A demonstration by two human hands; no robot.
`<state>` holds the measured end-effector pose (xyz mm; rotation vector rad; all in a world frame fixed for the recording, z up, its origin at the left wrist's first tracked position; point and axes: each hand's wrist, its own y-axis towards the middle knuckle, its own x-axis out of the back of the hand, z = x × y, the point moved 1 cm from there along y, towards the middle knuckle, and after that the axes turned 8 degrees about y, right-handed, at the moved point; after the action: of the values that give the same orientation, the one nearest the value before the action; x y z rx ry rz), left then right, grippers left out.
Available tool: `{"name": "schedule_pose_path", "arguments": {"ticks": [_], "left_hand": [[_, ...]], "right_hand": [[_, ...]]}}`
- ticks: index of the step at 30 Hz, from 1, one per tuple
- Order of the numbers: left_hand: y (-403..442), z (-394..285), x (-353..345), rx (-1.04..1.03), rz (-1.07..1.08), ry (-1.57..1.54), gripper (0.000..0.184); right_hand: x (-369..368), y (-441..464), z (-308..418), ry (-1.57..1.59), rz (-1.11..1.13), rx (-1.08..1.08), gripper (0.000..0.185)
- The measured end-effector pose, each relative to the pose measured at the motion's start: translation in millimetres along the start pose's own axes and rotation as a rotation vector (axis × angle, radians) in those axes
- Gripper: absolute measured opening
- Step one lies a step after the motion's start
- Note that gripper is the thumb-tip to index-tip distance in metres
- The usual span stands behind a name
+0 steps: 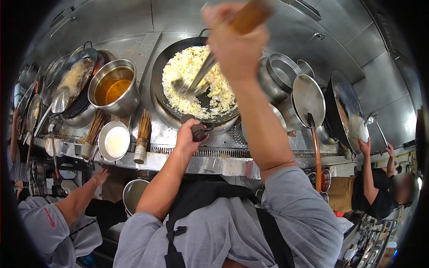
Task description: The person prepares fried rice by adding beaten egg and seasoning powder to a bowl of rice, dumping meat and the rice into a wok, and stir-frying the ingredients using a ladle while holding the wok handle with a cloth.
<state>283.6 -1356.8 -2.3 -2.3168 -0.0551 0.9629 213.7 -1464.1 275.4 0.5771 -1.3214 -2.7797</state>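
Observation:
A large black wok (157,76) holds a heap of fried rice (185,62) with yellow egg bits. My left hand (190,134) is closed round the dark cloth-wrapped handle (199,132) at the wok's near edge. Raised above the wok's right side, my right hand (239,44) grips the wooden handle of a metal ladle (203,71). The ladle's head rests in the rice left of the middle and is blurred by motion.
A pot of orange oil (99,91), a bowl of white liquid (115,141) and two bamboo brushes (144,129) stand left. A strainer (308,99) and metal pots are right. Co-workers stand at the left (58,214) and far right (380,192), the latter beside another wok.

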Motion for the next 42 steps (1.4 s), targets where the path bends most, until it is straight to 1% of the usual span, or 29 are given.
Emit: {"name": "schedule_pose_path", "arguments": {"ticks": [2, 6, 7, 8, 9, 11, 13, 16, 17, 18, 20, 21, 23, 24, 26, 27, 28, 29, 30, 31, 33, 34, 35, 36, 37, 38, 39, 40, 42], "left_hand": [[-0.6, 0.5, -1.8, 0.01, -0.017, -0.011, 0.012], [-1.9, 1.7, -2.5, -0.027, 0.03, -0.024, 0.012], [1.7, 4.9, 0.1, -0.043, 0.048, -0.041, 0.012], [3.4, 6.0, 0.3, -0.056, 0.07, -0.05, 0.012], [0.2, 4.5, -2.4, -0.047, 0.03, -0.052, 0.011], [-2.2, 3.0, 2.7, -0.037, 0.05, -0.042, 0.011], [-0.6, 1.3, 0.5, -0.04, 0.067, -0.044, 0.01], [9.6, 6.6, 3.2, -0.075, 0.026, -0.066, 0.011], [12.3, 8.4, 3.6, -0.069, 0.03, -0.09, 0.011], [15.9, 9.9, 1.9, -0.063, 0.041, -0.113, 0.012], [20.4, 2.9, -3.7, -0.079, 0.067, -0.105, 0.012], [12.7, 10.3, 2.5, -0.057, 0.066, -0.062, 0.012], [14.6, -5.5, -4.7, -0.082, 0.097, -0.029, 0.013], [11.1, -2.6, -5.0, -0.075, 0.097, -0.041, 0.013], [-5.9, 5.5, 1.3, -0.036, 0.092, -0.022, 0.013], [-28.7, 9.1, 1.7, -0.069, 0.13, -0.107, 0.013], [-56.0, 16.2, 11.6, -0.031, 0.061, -0.17, 0.014], [-79.8, 27.0, 28.1, -0.047, 0.081, -0.19, 0.018], [-114.3, 39.5, 41.5, -0.088, -0.064, -0.18, 0.02], [-138.9, 44.3, 40.4, -0.143, -0.078, -0.118, 0.018], [-134.0, 37.2, 37.5, -0.083, -0.068, -0.168, 0.013], [-129.8, 29.8, 34.1, -0.049, -0.071, -0.191, 0.011], [-107.1, 8.4, 12.6, -0.057, -0.014, -0.239, 0.006], [-81.6, -5.7, 0.5, -0.008, 0.052, -0.092, 0.007], [-49.8, -5.1, 0.5, 0.012, 0.08, -0.073, 0.008], [-34.6, 1.1, 4.9, -0.046, 0.055, -0.013, 0.009], [-39.1, 10.2, 14.8, -0.041, 0.043, -0.068, 0.011], [-48.7, 26.2, 31.4, -0.031, 0.045, -0.122, 0.014], [-62.5, 67.2, 93.9, -0.161, 0.074, -0.078, 0.023]], "right_hand": [[10.8, -14.6, -7.9, -0.084, -0.039, -0.036, 0.019], [41.0, 19.5, 20.3, -0.236, 0.12, -0.031, 0.019], [44.2, 3.4, 35.8, -0.355, 0.129, -0.024, 0.017], [54.2, 4.0, 22.2, -0.333, 0.117, -0.01, 0.015], [67.2, 6.9, 10.1, -0.315, 0.083, -0.002, 0.014], [107.8, 84.5, 6.4, -0.087, -0.037, -0.182, 0.015], [139.2, 149.1, 35.3, 0.049, -0.113, -0.141, 0.019], [135.5, 118.8, 64.1, 0.179, -0.006, -0.046, 0.018], [128.5, 77.3, 21.2, 0.238, -0.041, -0.003, 0.018], [116.6, 36.6, -9.9, 0.134, -0.053, -0.002, 0.016], [93.6, 30.2, -14.4, 0.081, -0.041, -0.169, 0.016], [80.5, 35.7, 8.2, 0.113, -0.05, -0.361, 0.018], [53.8, 59.7, 70.6, 0.231, 0.114, -0.335, 0.018], [50.8, 54.2, 88.7, 0.281, 0.195, -0.338, 0.019], [36.3, 4.4, 84.5, 0.15, 0.067, -0.342, 0.02], [29.9, -11.8, 79.0, 0.069, -0.002, -0.323, 0.02], [39.8, -16.3, 58.1, 0.088, -0.008, -0.238, 0.02], [50.9, -7.7, 71.6, 0.095, -0.02, -0.2, 0.02], [56.4, 1.4, 85.1, 0.117, -0.034, -0.169, 0.019], [66.8, 20.8, 103.0, 0.214, 0.02, -0.139, 0.019], [85.1, 46.4, 134.4, 0.4, 0.125, -0.16, 0.019], [70.3, 39.3, 143.4, 0.263, 0.048, -0.237, 0.017], [48.1, 29.2, 156.8, 0.127, -0.018, -0.295, 0.016], [29.7, 19.5, 162.9, -0.012, -0.089, -0.339, 0.016], [46.0, 10.5, 95.8, 0.132, 0.012, -0.315, 0.018], [44.4, 8.2, 67.2, 0.061, -0.018, -0.286, 0.018], [42.7, 9.9, 55.9, -0.018, -0.049, -0.254, 0.019], [43.0, 17.0, 61.7, 0.01, -0.062, -0.224, 0.018], [42.6, 42.4, 89.5, 0.072, -0.07, -0.155, 0.018]]}}
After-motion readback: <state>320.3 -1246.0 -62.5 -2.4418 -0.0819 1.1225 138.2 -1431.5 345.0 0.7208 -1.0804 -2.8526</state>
